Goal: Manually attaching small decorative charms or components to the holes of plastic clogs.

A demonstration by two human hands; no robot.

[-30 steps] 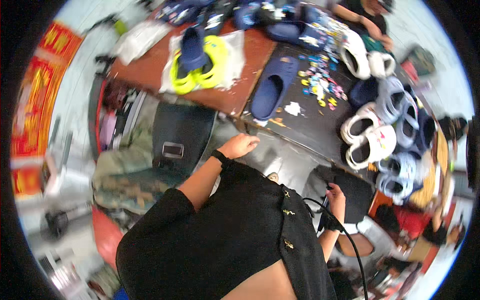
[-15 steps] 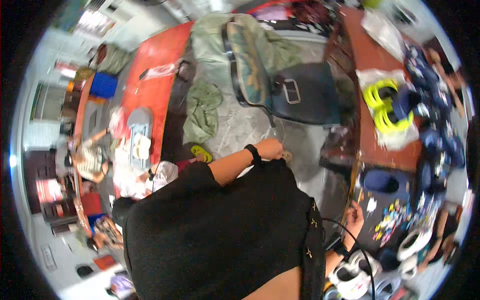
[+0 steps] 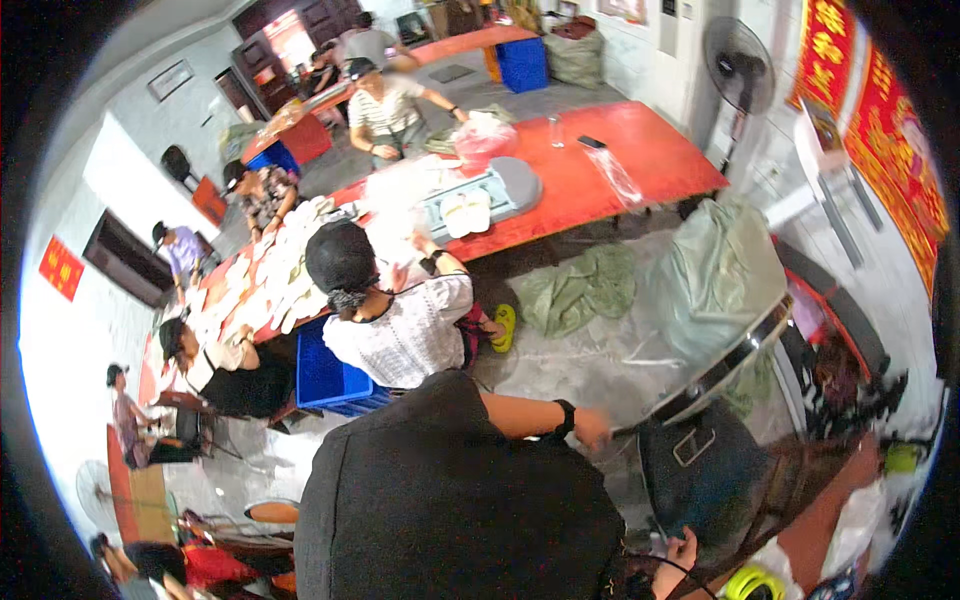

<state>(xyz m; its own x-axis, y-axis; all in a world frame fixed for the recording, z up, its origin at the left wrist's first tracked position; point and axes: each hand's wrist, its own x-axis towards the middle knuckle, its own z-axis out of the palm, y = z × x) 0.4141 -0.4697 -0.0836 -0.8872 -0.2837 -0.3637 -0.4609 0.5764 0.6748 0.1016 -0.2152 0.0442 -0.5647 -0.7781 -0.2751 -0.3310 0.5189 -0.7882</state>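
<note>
My left hand (image 3: 592, 428), with a black band at the wrist, reaches toward a dark chair seat (image 3: 705, 485); its fingers are smeared by motion. A pale-rimmed rectangular thing (image 3: 694, 447) lies on that seat, beside the chair's curved backrest (image 3: 722, 360). Lower down, my right hand (image 3: 682, 550) is in the air near the seat's front edge, fingers loosely apart, and nothing shows in it. A thin black cable runs past that wrist. Yellow-green shoe pieces (image 3: 755, 584) show on the brown table (image 3: 835, 490) at the lower right.
Co-workers sit and stand around a long red table (image 3: 640, 150) with white pieces and a grey-blue machine (image 3: 480, 200). A seated person in a white top (image 3: 400, 340) is close by, next to a blue crate (image 3: 330, 370). Green sheeting (image 3: 585, 290) lies on the floor. A fan (image 3: 738, 65) stands behind.
My view has swung left, bringing the long red table and co-workers to the middle. The brown table with shoes has slid to the lower right edge. The chair now appears lower and to the right.
</note>
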